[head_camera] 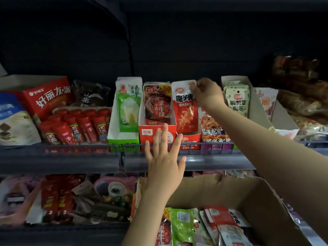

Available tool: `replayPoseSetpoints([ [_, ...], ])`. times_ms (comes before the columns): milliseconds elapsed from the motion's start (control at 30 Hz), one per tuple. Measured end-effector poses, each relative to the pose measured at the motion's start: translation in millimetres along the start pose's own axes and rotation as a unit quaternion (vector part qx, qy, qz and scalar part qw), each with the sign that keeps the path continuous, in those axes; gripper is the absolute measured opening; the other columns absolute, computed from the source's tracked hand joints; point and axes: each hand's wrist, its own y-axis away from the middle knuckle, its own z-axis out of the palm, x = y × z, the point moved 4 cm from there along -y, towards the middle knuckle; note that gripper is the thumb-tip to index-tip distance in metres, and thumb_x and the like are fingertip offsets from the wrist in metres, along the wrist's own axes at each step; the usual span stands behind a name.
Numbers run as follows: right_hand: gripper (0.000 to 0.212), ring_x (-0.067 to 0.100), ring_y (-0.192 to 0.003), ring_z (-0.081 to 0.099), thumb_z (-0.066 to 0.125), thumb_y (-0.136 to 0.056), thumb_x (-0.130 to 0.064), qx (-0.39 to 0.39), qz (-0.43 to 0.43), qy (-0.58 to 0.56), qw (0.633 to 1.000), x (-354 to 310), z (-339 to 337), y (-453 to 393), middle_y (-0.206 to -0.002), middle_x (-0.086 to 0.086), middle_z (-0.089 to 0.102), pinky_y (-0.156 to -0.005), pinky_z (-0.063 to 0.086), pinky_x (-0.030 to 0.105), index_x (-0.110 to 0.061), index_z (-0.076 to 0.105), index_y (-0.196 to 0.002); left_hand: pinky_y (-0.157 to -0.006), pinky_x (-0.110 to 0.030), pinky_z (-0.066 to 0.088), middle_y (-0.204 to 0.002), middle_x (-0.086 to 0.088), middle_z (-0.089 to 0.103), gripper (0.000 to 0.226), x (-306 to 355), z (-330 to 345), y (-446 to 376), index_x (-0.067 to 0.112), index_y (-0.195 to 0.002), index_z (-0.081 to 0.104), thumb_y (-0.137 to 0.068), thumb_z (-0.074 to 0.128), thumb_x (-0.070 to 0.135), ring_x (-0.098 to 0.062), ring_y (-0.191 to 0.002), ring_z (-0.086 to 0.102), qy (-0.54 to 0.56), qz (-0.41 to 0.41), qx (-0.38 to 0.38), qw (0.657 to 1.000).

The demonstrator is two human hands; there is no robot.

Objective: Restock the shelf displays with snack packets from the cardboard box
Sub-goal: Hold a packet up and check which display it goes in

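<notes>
My right hand [206, 94] pinches the top right corner of a red and white snack packet [185, 107] that stands upright in its red display tray [190, 140] on the upper shelf. My left hand [164, 153] is raised with fingers spread and straight in front of the neighbouring red tray [148, 137], which holds dark brown packets [157, 103]; whether it touches the tray I cannot tell. The cardboard box [248, 192] sits low on the right, open, with several red, green and white packets [204, 226] lying inside.
A green and white tray with a green packet [126, 107] stands left of the red trays. Red tubes [76, 126] and a red carton [48, 96] fill the shelf's left. White trays [237, 100] stand at right. A wire rail [213, 144] edges the shelf. A lower shelf [71, 197] holds mixed goods.
</notes>
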Motion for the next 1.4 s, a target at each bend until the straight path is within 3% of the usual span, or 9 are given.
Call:
replayPoseSetpoints([
  [100,0.03,0.02,-0.065,0.058,0.044,-0.099,-0.034,0.0,0.011,0.039,0.999,7,5,-7,-0.077,0.004,0.061,-0.056,0.046,0.031,-0.01,0.057,-0.112,-0.109,-0.055,0.009,-0.158,-0.008,0.005,0.063,0,0,0,0.03,-0.141,0.038,-0.084,0.062,0.042,-0.028,-0.142,0.007,-0.003,-0.001,0.009,1.0],
  [267,0.027,0.03,-0.079,0.066,0.046,-0.098,-0.03,0.011,0.007,0.024,1.0,13,10,-19,-0.088,0.013,0.068,-0.068,0.054,0.041,-0.009,0.056,-0.111,-0.109,-0.055,0.012,-0.157,-0.009,0.011,0.065,1,1,1,0.031,-0.141,0.039,-0.082,0.064,0.041,-0.029,-0.142,0.012,-0.013,-0.003,0.021,1.0],
  [400,0.025,0.024,-0.081,0.062,0.048,-0.098,-0.027,-0.005,0.0,0.037,0.999,20,20,-21,-0.088,0.007,0.063,-0.064,0.047,0.032,-0.008,0.057,-0.111,-0.107,-0.055,0.014,-0.156,-0.01,0.014,0.067,0,2,0,0.031,-0.141,0.041,-0.08,0.067,0.041,-0.029,-0.141,0.015,-0.025,-0.002,0.03,0.999],
  [600,0.027,0.028,-0.102,0.058,0.063,-0.088,-0.019,0.0,-0.018,0.081,0.997,34,26,-26,-0.119,0.013,0.057,-0.073,0.038,0.025,-0.011,0.059,-0.114,-0.108,-0.055,0.017,-0.157,-0.01,0.013,0.066,0,2,1,0.031,-0.141,0.039,-0.081,0.065,0.041,-0.029,-0.141,0.014,-0.024,0.002,0.039,0.999],
  [900,0.04,0.015,-0.086,0.052,0.069,-0.083,-0.015,0.03,-0.004,0.031,0.999,34,23,-18,-0.112,0.006,0.057,-0.071,0.041,0.025,-0.015,0.052,-0.12,-0.106,-0.054,0.017,-0.157,-0.011,0.012,0.074,0,2,2,0.03,-0.143,0.038,-0.077,0.07,0.037,-0.029,-0.141,0.013,-0.03,0.005,0.032,0.999],
  [1067,0.031,0.01,-0.08,0.053,0.064,-0.087,-0.019,0.061,-0.051,-0.021,0.997,26,3,15,-0.103,0.0,0.054,-0.065,0.04,0.014,-0.014,0.056,-0.116,-0.109,-0.052,0.014,-0.157,-0.011,0.009,0.073,-1,-1,5,0.029,-0.146,0.032,-0.081,0.066,0.034,-0.028,-0.142,0.01,-0.016,0.011,0.019,1.0],
  [1167,0.023,0.0,-0.072,0.051,0.065,-0.086,-0.019,0.059,-0.064,-0.04,0.995,34,-6,51,-0.096,-0.001,0.056,-0.062,0.04,0.003,-0.015,0.059,-0.109,-0.11,-0.049,0.018,-0.154,-0.013,0.019,0.062,5,-7,10,0.025,-0.143,0.038,-0.086,0.062,0.029,-0.027,-0.14,0.017,0.021,0.011,0.027,0.999],
  [1267,0.016,0.005,-0.076,0.055,0.066,-0.086,-0.014,0.056,-0.086,-0.067,0.992,47,-9,94,-0.092,0.003,0.06,-0.068,0.044,0.009,-0.015,0.06,-0.101,-0.106,-0.047,0.033,-0.142,-0.01,0.038,0.045,17,-10,20,0.02,-0.135,0.049,-0.09,0.049,0.027,-0.025,-0.131,0.035,0.071,0.014,0.04,0.997],
  [1400,0.015,0.006,-0.078,0.057,0.066,-0.085,-0.009,0.034,-0.09,-0.091,0.991,72,-8,152,-0.09,0.0,0.058,-0.07,0.046,0.014,-0.015,0.059,-0.098,-0.089,-0.037,0.048,-0.115,-0.001,0.055,0.037,34,-3,39,0.017,-0.118,0.06,-0.088,0.041,0.028,-0.017,-0.105,0.053,0.139,0.036,0.016,0.989],
])
